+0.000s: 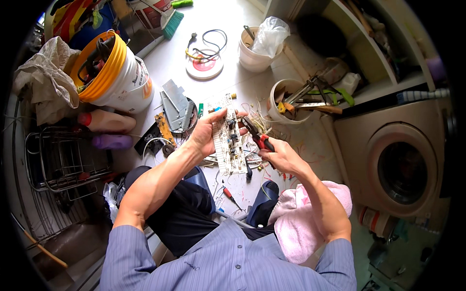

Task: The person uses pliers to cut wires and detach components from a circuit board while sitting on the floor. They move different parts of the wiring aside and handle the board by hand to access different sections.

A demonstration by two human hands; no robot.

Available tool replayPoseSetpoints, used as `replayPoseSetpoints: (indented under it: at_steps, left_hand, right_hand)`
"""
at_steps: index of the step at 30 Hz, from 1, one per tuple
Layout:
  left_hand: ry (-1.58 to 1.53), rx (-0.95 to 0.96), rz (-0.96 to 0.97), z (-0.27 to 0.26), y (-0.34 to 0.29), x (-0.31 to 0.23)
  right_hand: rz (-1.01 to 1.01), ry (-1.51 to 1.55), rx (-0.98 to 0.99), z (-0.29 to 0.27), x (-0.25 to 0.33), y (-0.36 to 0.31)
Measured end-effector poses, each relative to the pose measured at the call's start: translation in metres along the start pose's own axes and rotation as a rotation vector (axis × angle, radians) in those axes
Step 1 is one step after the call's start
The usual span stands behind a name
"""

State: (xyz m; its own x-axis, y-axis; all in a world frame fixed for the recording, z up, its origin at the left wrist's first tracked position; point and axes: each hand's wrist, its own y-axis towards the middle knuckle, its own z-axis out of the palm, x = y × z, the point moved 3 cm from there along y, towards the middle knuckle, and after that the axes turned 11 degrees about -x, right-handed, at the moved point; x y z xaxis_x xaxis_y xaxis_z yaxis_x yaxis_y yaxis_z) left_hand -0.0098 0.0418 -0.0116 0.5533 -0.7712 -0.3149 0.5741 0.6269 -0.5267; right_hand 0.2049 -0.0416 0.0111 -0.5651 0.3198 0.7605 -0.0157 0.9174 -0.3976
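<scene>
A long white circuit board (228, 145) with many small components is gripped in my left hand (206, 131), tilted up above the floor. My right hand (281, 155) is closed round the red and black handles of a pair of pliers or cutters (257, 134). The tool's dark jaws are at the board's right edge, close to the left hand's fingertips; whether they bite on anything is too small to tell. Below the board lie loose wires (252, 157) and scraps. A red-handled screwdriver (230, 196) rests on the floor nearer to me.
A white and yellow bucket (128, 80) of tools stands at the left, metal parts (177, 106) beside it. Two white pails (259, 56) (291, 111) hold a plastic bag and tools. A black cable (213, 41) lies beyond. The washing machine (388, 160) is at the right, a pink towel (303, 218) near my leg.
</scene>
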Motion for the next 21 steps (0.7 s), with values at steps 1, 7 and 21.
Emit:
replayPoseSetpoints:
  at_steps: [1, 7, 21]
  left_hand:
    - [0.014, -0.035, -0.002, -0.004, 0.001, 0.001]
    - [0.032, -0.101, -0.026, -0.01, 0.012, 0.007]
    - [0.003, 0.11, -0.047, 0.013, 0.002, 0.015]
  right_hand:
    - [0.082, 0.003, 0.073, -0.002, 0.001, -0.001]
    - [0.085, 0.136, 0.075, -0.007, -0.004, -0.001]
    - [0.084, 0.824, -0.339, -0.033, -0.002, -0.007]
